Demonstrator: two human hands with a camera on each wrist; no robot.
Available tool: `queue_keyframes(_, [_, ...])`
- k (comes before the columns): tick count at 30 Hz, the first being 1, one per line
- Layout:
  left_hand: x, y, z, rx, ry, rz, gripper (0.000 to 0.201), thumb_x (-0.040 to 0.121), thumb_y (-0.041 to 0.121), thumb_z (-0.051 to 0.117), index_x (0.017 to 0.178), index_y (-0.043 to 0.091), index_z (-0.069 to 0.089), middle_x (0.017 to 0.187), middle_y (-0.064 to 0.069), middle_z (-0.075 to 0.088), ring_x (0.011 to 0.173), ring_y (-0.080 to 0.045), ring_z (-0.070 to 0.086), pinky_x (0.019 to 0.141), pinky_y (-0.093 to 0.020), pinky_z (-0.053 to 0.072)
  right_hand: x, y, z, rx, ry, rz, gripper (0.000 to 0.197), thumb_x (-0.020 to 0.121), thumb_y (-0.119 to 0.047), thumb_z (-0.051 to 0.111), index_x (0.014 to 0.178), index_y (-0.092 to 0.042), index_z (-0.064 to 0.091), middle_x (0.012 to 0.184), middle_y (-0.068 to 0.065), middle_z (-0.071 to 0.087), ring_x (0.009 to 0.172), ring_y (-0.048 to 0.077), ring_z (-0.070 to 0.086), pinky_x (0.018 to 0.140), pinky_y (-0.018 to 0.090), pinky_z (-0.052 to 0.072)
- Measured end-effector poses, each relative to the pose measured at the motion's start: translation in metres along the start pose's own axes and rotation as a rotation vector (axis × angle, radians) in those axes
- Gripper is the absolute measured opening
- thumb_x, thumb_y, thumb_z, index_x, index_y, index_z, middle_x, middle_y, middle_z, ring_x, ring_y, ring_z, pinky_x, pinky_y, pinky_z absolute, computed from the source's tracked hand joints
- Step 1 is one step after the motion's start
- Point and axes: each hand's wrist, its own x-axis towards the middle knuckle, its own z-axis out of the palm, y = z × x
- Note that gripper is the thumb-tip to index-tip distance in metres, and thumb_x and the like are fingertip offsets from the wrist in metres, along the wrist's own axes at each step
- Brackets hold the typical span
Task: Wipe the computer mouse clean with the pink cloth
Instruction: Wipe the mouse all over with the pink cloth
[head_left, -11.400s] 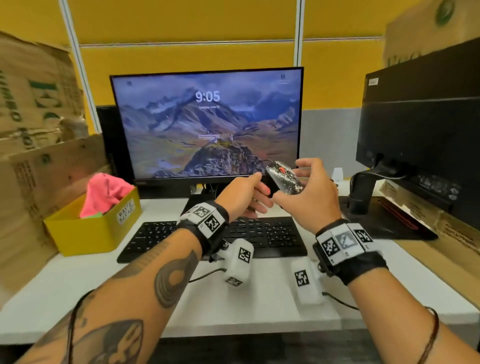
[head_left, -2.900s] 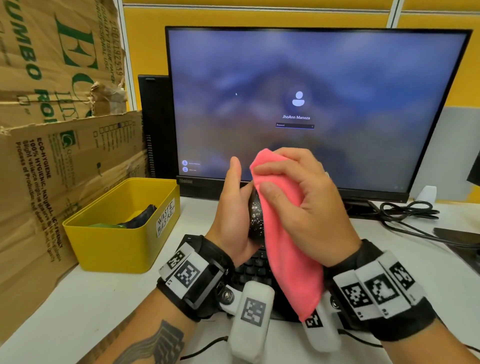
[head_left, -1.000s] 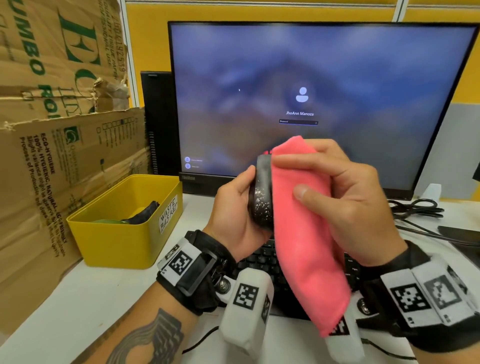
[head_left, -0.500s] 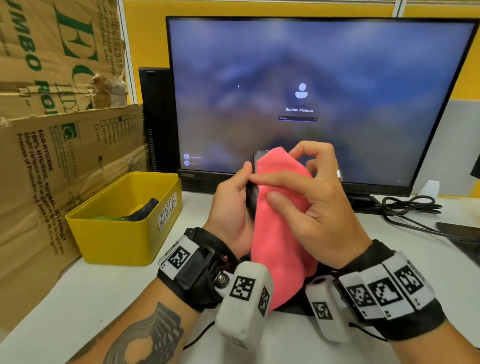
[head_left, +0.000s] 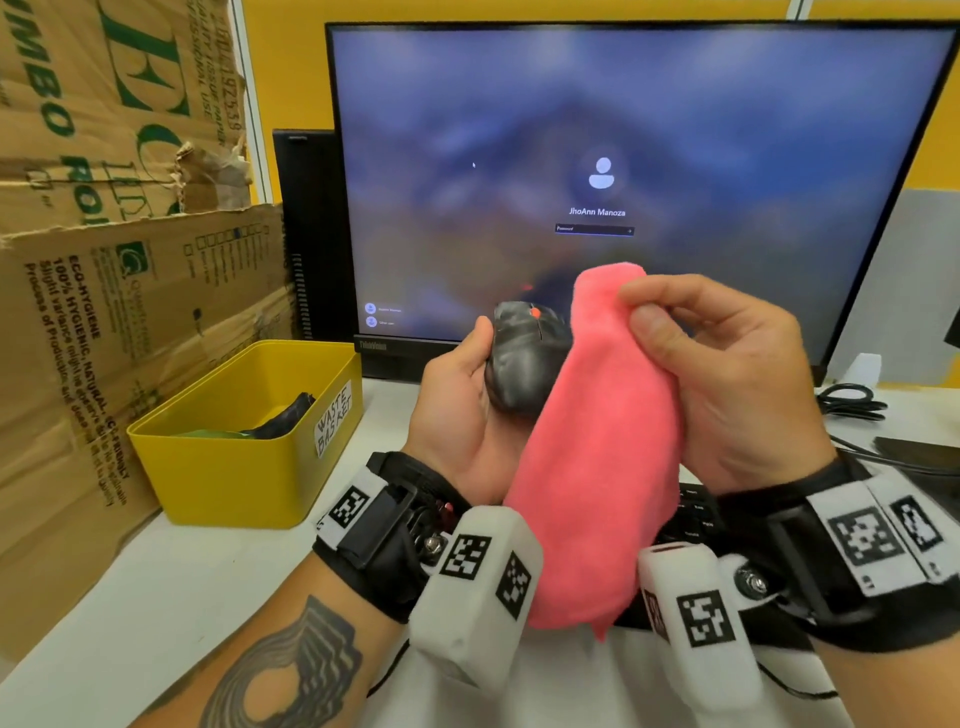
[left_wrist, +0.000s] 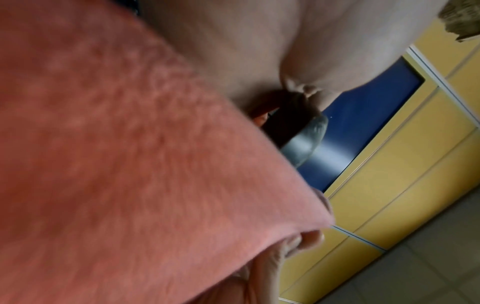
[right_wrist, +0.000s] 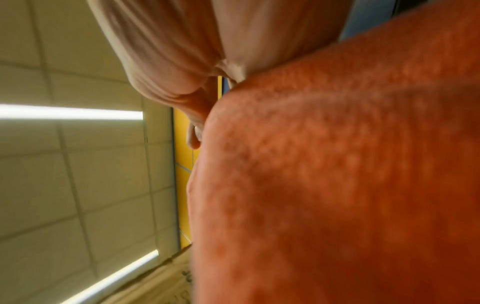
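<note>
Cardboard boxes (head_left: 104, 249) at far left, stacked against the yellow wall. Yellow bin (head_left: 244, 467) next, labelled "WASTE BASKET", on the white tabletop (head_left: 171, 587), well left of the left fingers, with dark and green scraps inside. Left hand (head_left: 457, 410) raised above the tabletop, palm turned inward, thumb and fingers curled round the computer mouse (head_left: 524, 358): a dark grey, glossy body with an orange spot near its upper end, cradled in the palm, tilted, in front of the monitor (head_left: 623, 156). Monitor lit behind both hands, showing a login screen. Pink cloth (head_left: 597, 441) touching the mouse's right side, just right of the left fingers, hanging down past both wrists. Right hand (head_left: 737, 389) gripping the cloth's upper end, thumb pressed on the near face, fingers (head_left: 675, 293) curled over the top. Keyboard (head_left: 691, 519) only partly visible below the right hand. Black cables (head_left: 852, 402) on the tabletop at far right.
</note>
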Motion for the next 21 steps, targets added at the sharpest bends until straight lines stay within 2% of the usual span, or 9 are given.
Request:
queue_keyframes(2, [0.002,0.001,-0.002,-0.003,0.001,0.001,0.059,0.11,0.047,0.031,0.119,0.002,0.068,0.104,-0.016,0.075,0.089,-0.028,0.076,0.084,-0.036,0.062,0.001,-0.004,-0.002,0.105,-0.016,0.033,0.01,0.083,-0.014,0.08,0.088,-0.023,0.082,0.094,0.001,0.078,0.095,0.021,0.068,0.098,0.038,0.052])
queue_keyframes(4, [0.001,0.002,-0.001,0.008,0.023,0.009,0.058,0.11,0.046,0.031,0.126,0.003,0.065,0.104,-0.017,0.074,0.087,-0.028,0.075,0.082,-0.035,0.062,0.0,-0.006,-0.001,0.124,-0.028,0.016,0.011,0.078,-0.017,0.082,0.087,-0.024,0.082,0.094,0.005,0.076,0.097,0.026,0.067,0.101,0.046,0.052])
queue_keyframes(7, [-0.003,0.0,0.002,0.068,0.011,0.0,0.064,0.11,0.049,0.03,0.146,0.002,0.055,0.125,-0.021,0.068,0.103,-0.031,0.071,0.096,-0.04,0.056,-0.006,-0.001,0.009,-0.132,-0.03,-0.103,0.024,0.084,0.002,0.078,0.087,-0.022,0.081,0.09,-0.003,0.076,0.088,0.008,0.068,0.089,0.024,0.052])
queue_keyframes(10, [-0.001,0.0,-0.003,0.05,-0.023,-0.033,0.065,0.11,0.051,0.029,0.133,0.001,0.063,0.117,-0.022,0.074,0.099,-0.031,0.076,0.09,-0.042,0.061,-0.017,0.007,0.025,-0.419,-0.041,-0.238,0.019,0.085,0.001,0.078,0.094,-0.015,0.082,0.098,0.005,0.07,0.09,0.008,0.067,0.085,0.02,0.05])
queue_keyframes(11, [0.001,0.001,-0.004,0.038,-0.026,-0.047,0.066,0.11,0.052,0.03,0.139,-0.001,0.058,0.128,-0.025,0.069,0.11,-0.033,0.073,0.097,-0.043,0.058,-0.02,0.008,0.027,-0.503,-0.073,-0.292,0.016,0.083,-0.005,0.081,0.096,-0.014,0.082,0.102,0.006,0.068,0.094,0.013,0.067,0.088,0.023,0.051])
queue_keyframes(13, [0.006,0.0,-0.011,0.044,-0.05,-0.085,0.074,0.11,0.055,0.032,0.161,0.002,0.031,0.161,-0.026,0.041,0.143,-0.037,0.05,0.117,-0.048,0.044,-0.026,0.012,0.03,-0.66,-0.141,-0.384,0.025,0.078,-0.019,0.085,0.103,-0.017,0.083,0.108,0.004,0.063,0.098,0.022,0.064,0.093,0.027,0.05])
queue_keyframes(14, [0.008,0.0,-0.013,0.044,-0.069,-0.102,0.075,0.109,0.056,0.032,0.164,0.005,0.022,0.167,-0.024,0.031,0.15,-0.038,0.041,0.119,-0.049,0.04,-0.027,0.014,0.03,-0.702,-0.158,-0.412,0.03,0.076,-0.023,0.087,0.105,-0.019,0.082,0.11,0.003,0.062,0.099,0.025,0.063,0.094,0.03,0.05])
queue_keyframes(18, [0.011,0.001,-0.017,-0.034,-0.071,-0.093,0.073,0.11,0.053,0.029,0.163,0.003,0.026,0.16,-0.026,0.04,0.146,-0.039,0.045,0.115,-0.048,0.043,-0.024,0.016,0.029,-0.625,-0.135,-0.393,0.031,0.073,-0.025,0.09,0.103,-0.021,0.083,0.109,0.005,0.063,0.098,0.029,0.064,0.093,0.043,0.052])
queue_keyframes(21, [0.008,0.005,-0.013,-0.085,-0.042,-0.062,0.07,0.108,0.052,0.032,0.16,0.005,0.034,0.166,-0.023,0.035,0.153,-0.038,0.038,0.121,-0.051,0.034,-0.021,0.016,0.022,-0.541,-0.117,-0.344,0.031,0.073,-0.023,0.091,0.102,-0.023,0.081,0.107,0.007,0.064,0.095,0.026,0.064,0.092,0.037,0.054])
